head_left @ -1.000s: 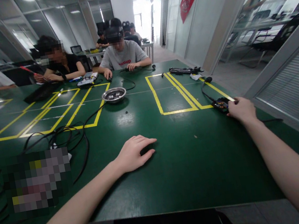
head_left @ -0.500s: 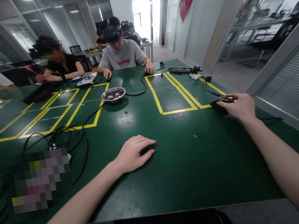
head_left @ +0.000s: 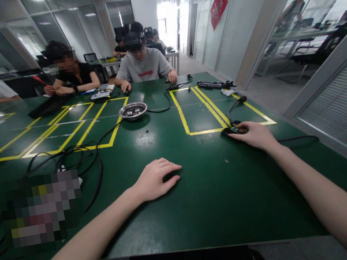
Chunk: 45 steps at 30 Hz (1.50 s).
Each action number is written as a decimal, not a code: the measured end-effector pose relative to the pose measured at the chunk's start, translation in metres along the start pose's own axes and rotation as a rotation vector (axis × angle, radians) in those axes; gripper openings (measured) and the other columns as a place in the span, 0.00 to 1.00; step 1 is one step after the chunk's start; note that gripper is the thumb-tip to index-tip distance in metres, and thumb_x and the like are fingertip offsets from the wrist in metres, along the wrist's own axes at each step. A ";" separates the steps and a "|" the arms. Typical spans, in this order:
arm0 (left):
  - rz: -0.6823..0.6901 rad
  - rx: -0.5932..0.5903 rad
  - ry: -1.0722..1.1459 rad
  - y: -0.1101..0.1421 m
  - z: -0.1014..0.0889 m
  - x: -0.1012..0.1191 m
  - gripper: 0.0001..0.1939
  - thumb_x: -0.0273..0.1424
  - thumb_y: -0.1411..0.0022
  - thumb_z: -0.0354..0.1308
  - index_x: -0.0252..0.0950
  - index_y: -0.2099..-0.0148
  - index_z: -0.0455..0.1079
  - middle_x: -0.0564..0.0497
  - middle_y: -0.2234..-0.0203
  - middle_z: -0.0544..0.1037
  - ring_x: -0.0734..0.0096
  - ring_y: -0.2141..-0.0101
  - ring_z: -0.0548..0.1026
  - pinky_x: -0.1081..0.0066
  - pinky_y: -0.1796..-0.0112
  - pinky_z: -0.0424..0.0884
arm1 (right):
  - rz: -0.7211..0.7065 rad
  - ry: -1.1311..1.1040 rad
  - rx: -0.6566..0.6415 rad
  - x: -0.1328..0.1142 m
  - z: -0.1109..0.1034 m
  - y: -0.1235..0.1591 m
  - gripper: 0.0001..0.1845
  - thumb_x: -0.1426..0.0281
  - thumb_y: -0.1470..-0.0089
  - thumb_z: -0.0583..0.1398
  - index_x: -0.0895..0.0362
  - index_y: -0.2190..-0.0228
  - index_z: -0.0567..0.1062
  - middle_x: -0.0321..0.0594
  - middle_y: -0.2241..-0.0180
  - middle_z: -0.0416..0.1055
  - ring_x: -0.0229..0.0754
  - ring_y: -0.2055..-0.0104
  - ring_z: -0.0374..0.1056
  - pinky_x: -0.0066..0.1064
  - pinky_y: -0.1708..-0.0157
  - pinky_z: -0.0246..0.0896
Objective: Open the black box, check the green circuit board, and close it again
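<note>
Watching remotely through the head camera, I log both hands at the green table (head_left: 208, 213). The right hand (head_left: 256, 134), right of centre in the frame, grips a small black device (head_left: 228, 131) with an exposed circuit board; the thumb lies along its near side, and the fingers partly hide it. The device sits by the near end of the right-hand yellow tape outline (head_left: 186, 121). A thin lead (head_left: 229, 113) climbs from it to a round black piece (head_left: 241, 99). I cannot tell whether the device touches the tabletop.

The left hand (head_left: 157, 178), just left of centre, rests palm down, fingers together and slightly bent, thumb apart from them.

Upper middle, I note a metal bowl (head_left: 134, 118) with small silvery parts (head_left: 136, 110) inside. Upper right, a folded black stand (head_left: 215, 84) lies near a white scrap (head_left: 227, 92). At left, I record looped black cables (head_left: 102, 174) beside a pixelated block (head_left: 39, 207), contents unreadable to me. At the top, a co-worker in a grey shirt (head_left: 145, 65) sits across the table, both hands on its far edge.
</note>
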<state>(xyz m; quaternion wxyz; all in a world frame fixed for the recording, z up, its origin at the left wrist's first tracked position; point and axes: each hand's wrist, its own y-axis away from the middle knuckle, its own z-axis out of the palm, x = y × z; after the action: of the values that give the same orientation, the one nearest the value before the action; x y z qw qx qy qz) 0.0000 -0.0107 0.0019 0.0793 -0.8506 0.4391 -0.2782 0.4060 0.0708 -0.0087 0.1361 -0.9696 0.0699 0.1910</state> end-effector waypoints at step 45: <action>-0.228 -0.110 -0.264 -0.005 0.013 -0.001 0.22 0.47 0.32 0.63 0.41 0.42 0.76 0.48 0.59 0.84 0.61 0.61 0.83 0.70 0.63 0.74 | -0.712 -0.042 -0.225 -0.138 0.033 0.117 0.40 0.47 0.49 0.67 0.52 0.40 0.73 0.53 0.40 0.68 0.64 0.37 0.59 0.58 0.40 0.56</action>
<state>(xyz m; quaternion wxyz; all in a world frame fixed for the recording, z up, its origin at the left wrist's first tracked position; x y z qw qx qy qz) 0.0098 -0.0079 -0.0072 0.0577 -0.9270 0.3403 -0.1468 0.2461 -0.0197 -0.0117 0.0878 -0.9379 -0.2962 0.1579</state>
